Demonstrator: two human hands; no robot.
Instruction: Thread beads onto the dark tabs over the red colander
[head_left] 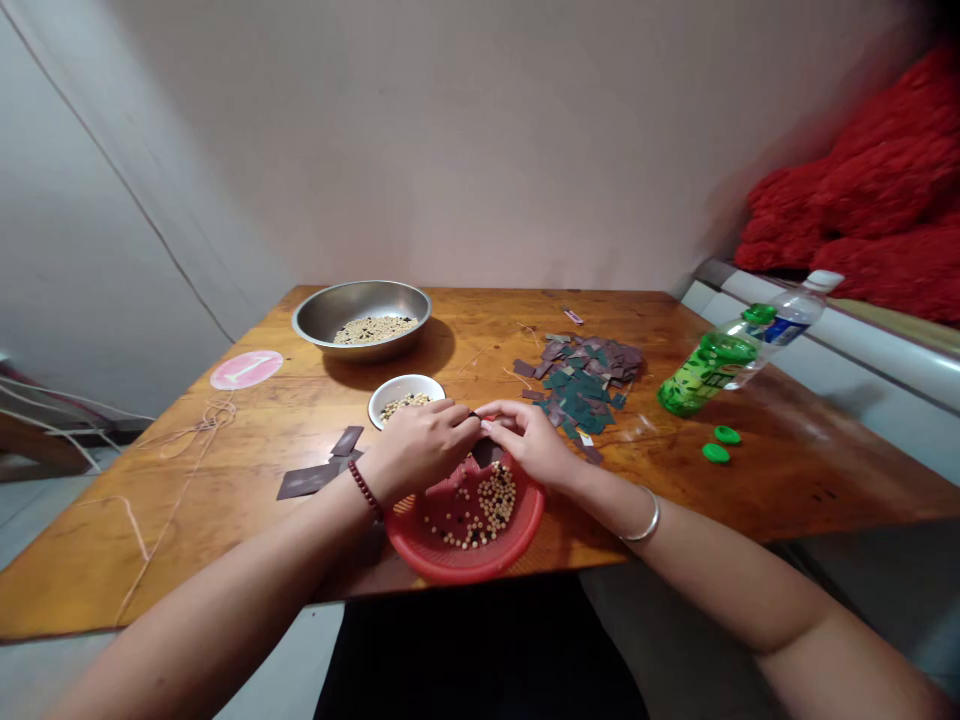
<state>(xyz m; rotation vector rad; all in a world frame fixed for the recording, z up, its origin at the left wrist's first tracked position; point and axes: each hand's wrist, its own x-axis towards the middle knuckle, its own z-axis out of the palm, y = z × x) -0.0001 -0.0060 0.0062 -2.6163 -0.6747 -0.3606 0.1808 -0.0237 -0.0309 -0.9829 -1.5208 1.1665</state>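
Note:
Over a red plastic sieve basket point(517, 540), my two hands meet with their fingertips together. My left hand point(424, 450) is closed, its fingers pinching at the edge of a small dark brown patch point(487, 454). My right hand point(536, 442) grips the same patch from the other side, thumb against it. Whether the patch is cloth or leather I cannot tell. Cream and black beads point(495, 505) lie in the basket below. Just behind my left hand stands a small white bowl point(371, 408) with more beads, partly hidden by the hand.
A steel basin point(315, 325) of beads stands at the back left. Dark patches point(307, 482) lie beside my left wrist, a heap of green and brown patches point(581, 385) to the right. Bottles point(694, 375), green caps point(716, 453), tangled string point(214, 415) and a pink disc point(246, 370) lie around.

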